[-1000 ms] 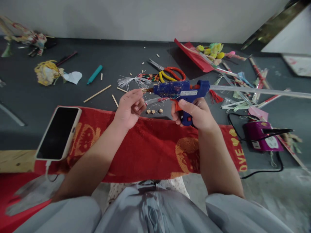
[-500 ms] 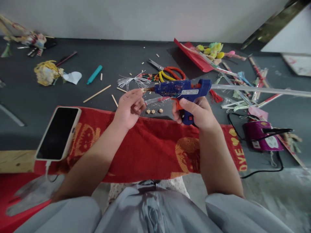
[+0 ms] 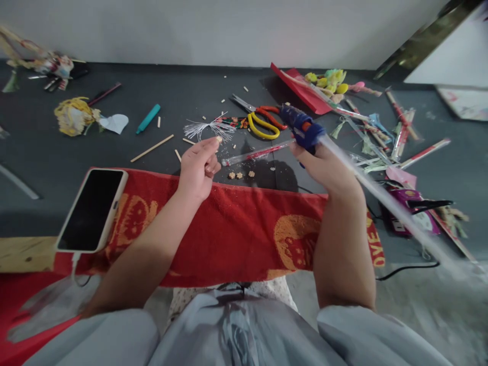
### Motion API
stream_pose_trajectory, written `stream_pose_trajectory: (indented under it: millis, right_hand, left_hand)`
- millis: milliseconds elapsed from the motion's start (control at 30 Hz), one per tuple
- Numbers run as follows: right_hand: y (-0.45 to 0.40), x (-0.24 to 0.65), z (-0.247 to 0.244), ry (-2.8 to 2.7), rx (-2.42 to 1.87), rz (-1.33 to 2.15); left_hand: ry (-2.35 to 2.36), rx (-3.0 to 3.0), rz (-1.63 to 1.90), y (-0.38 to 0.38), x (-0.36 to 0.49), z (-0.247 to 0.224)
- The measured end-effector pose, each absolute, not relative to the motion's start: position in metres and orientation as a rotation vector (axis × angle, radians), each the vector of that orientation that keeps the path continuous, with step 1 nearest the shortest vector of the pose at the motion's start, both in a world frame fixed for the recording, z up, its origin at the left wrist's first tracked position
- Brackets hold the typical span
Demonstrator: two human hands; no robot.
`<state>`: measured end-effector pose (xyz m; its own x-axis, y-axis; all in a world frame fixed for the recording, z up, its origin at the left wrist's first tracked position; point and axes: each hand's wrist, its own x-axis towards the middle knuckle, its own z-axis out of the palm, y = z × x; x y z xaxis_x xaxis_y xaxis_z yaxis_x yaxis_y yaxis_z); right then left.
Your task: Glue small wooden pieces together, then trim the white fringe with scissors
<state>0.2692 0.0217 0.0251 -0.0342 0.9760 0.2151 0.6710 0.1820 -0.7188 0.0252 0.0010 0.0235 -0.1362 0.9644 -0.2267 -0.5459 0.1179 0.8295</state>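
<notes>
Between thumb and forefinger, my left hand (image 3: 199, 165) pinches a small pale wooden piece (image 3: 218, 140). My right hand (image 3: 324, 165) grips a blue hot glue gun (image 3: 303, 124), its nozzle turned away toward the back of the table. A long clear glue stick (image 3: 385, 190) trails from the gun's rear, blurred by motion. Several small flower-shaped wooden pieces (image 3: 239, 175) lie in a row on the table between my hands. Behind them is a clear plastic sleeve with a red strip (image 3: 255, 153), and white stringy fibres (image 3: 208, 127) spread beyond my left hand.
Scissors (image 3: 263, 119) with red and yellow handles lie near the gun. A red towel (image 3: 229, 234) covers the table's front edge, with a phone (image 3: 91, 211) on its left end. A teal pen (image 3: 148, 119), thin sticks and craft bundles (image 3: 404, 122) lie around.
The glue gun has swung away from the piece in my left hand, moving right and back, its glue stick now slanting down to the right. My left hand has shifted slightly left, still pinching.
</notes>
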Motion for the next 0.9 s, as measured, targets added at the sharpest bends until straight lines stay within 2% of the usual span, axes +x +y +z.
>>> stream_pose_trajectory:
  millis: [100, 200, 433, 567, 900]
  right_hand:
    - [0.024, 0.280, 0.020, -1.916, -1.928, 0.321]
    - [0.025, 0.285, 0.011, -1.961, -2.111, 0.097]
    - [0.025, 0.285, -0.004, -1.982, -2.248, -0.130]
    - [0.024, 0.268, 0.007, -1.911, -2.134, -0.219]
    - [0.045, 0.173, 0.019, -2.305, -1.507, 0.141]
  left_hand:
    - [1.010, 0.556, 1.437, 0.003, 0.024, 0.022]
    - [0.997, 0.549, 1.453, 0.004, 0.023, 0.021]
    - [1.010, 0.543, 1.487, 0.005, 0.021, 0.021]
    - [1.050, 0.538, 1.554, 0.008, 0.017, 0.019]
    - [1.071, 0.406, 1.705, 0.015, 0.009, 0.018]
